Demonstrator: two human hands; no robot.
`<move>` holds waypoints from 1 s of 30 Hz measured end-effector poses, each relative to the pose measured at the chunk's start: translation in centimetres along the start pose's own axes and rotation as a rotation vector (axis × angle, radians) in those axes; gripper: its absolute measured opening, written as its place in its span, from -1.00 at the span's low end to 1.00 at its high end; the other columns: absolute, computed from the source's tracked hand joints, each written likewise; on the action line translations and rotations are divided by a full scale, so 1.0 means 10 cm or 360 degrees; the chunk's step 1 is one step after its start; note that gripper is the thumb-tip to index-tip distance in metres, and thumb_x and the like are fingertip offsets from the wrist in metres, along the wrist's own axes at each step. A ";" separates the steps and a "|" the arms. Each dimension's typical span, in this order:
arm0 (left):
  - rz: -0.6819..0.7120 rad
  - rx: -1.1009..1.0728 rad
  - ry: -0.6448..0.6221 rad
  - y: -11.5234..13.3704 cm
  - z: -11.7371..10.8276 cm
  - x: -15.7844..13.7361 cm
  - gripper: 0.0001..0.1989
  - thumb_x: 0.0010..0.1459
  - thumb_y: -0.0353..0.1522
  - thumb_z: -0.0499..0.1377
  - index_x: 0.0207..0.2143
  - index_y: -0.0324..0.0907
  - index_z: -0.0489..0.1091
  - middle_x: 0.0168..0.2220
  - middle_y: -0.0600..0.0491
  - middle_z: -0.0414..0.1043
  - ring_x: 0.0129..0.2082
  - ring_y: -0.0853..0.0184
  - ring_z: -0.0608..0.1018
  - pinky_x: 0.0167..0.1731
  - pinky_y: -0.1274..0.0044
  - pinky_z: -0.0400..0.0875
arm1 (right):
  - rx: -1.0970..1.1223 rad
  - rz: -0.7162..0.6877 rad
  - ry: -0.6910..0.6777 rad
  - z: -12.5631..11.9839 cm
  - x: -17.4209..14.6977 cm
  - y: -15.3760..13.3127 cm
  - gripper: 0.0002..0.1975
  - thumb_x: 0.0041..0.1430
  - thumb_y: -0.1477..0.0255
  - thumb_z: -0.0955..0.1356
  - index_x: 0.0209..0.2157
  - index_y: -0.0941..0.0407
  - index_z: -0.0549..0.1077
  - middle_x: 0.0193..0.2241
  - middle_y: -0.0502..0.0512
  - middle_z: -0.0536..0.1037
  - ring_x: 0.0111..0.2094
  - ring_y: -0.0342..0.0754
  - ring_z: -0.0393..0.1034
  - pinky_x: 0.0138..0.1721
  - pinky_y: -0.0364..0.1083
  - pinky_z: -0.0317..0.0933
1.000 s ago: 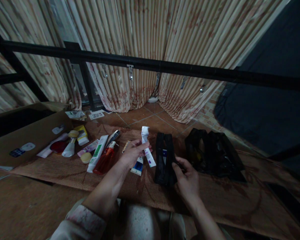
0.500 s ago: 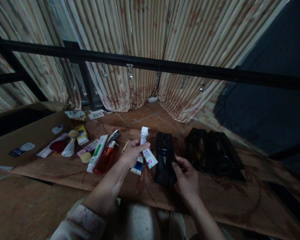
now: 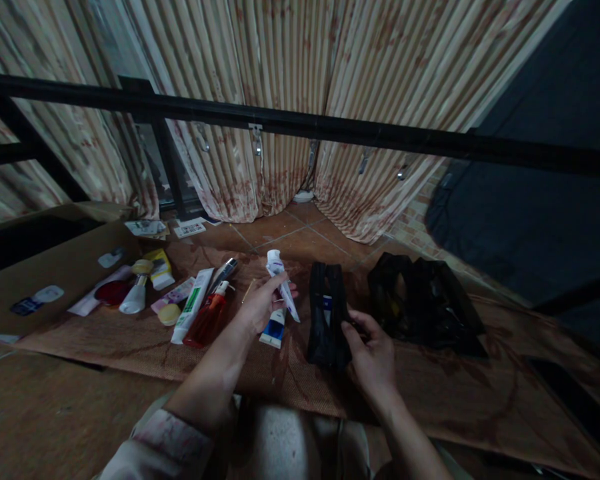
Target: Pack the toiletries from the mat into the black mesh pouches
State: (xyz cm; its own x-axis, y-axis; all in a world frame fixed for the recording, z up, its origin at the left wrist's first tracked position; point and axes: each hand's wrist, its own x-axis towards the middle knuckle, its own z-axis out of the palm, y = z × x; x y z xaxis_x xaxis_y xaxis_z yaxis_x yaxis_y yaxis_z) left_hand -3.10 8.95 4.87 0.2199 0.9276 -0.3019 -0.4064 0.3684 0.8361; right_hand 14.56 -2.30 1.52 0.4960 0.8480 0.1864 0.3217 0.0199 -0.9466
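My left hand (image 3: 264, 303) is closed on a crumpled white squeeze tube (image 3: 284, 288) with purple print, its cap end pointing away from me. Under that hand, a blue and white tube (image 3: 273, 329) lies on the cloth. My right hand (image 3: 373, 350) grips the right edge of an open black pouch (image 3: 316, 333) with thumb and fingers. Inside the pouch's opening shows a small blue and white item (image 3: 327, 308). Left of my left hand lie a red pump bottle (image 3: 207, 320), a white and green tube (image 3: 193, 307) and a silver-dark cylinder (image 3: 223, 273).
A cardboard box (image 3: 80, 260) stands at the left, beside a gold-capped white bottle (image 3: 136, 293), a yellow packet (image 3: 159, 268) and a round sponge (image 3: 169, 315). To the right sits a black plastic bag (image 3: 425, 300). A dark metal bar (image 3: 300, 123) crosses before the curtains (image 3: 280, 60).
My left hand has shifted slightly left, turning the squeeze tube so its printed face is seen more edge-on. My right hand keeps its grip on the pouch.
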 end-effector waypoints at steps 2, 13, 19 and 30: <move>-0.0038 -0.0028 -0.0018 0.01 0.00 -0.01 -0.76 -0.03 -0.30 0.22 -0.32 -0.28 0.39 -0.42 -0.07 0.52 -0.48 0.28 0.56 -0.50 0.52 0.43 | 0.0000 0.0001 -0.0009 0.00 0.00 -0.01 -0.67 0.03 0.25 0.32 -0.19 0.13 0.46 -0.26 0.11 0.55 -0.34 -0.05 0.42 -0.35 -0.12 0.27; 0.0122 0.0136 0.0010 -0.04 0.14 -0.06 -0.79 -0.17 -0.28 0.28 -0.53 -0.24 0.38 -0.63 0.09 0.43 -0.66 0.39 0.45 -0.62 0.59 0.29 | -0.0046 0.0002 0.0005 0.00 0.01 0.00 -0.69 0.02 0.25 0.32 -0.22 0.13 0.47 -0.31 0.09 0.55 -0.39 -0.07 0.40 -0.34 -0.11 0.27; 0.0174 0.0282 -0.0135 -0.15 0.29 -0.07 -0.77 -0.24 -0.30 0.33 -0.56 -0.21 0.35 -0.62 0.13 0.43 -0.65 0.41 0.44 -0.60 0.60 0.29 | -0.0065 -0.0013 0.0004 -0.01 0.01 -0.01 -0.71 0.03 0.27 0.32 -0.23 0.12 0.46 -0.30 0.09 0.55 -0.36 -0.07 0.40 -0.32 -0.10 0.26; 0.0255 0.0100 0.0053 -0.10 0.30 -0.02 -0.84 -0.27 -0.40 0.28 -0.54 -0.23 0.39 -0.60 0.14 0.44 -0.61 0.43 0.45 -0.54 0.60 0.32 | -0.0071 0.0001 0.0000 -0.02 0.00 -0.03 -0.72 0.03 0.26 0.32 -0.23 0.11 0.45 -0.31 0.08 0.55 -0.37 -0.07 0.41 -0.35 -0.13 0.26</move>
State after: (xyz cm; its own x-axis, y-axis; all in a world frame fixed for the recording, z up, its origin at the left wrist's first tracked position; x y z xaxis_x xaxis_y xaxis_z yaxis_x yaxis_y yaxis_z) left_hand -0.03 8.19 5.46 0.1268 0.9761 -0.1767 -0.3773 0.2122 0.9015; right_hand 14.63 -2.41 1.84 0.4966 0.8479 0.1857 0.3570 -0.0045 -0.9341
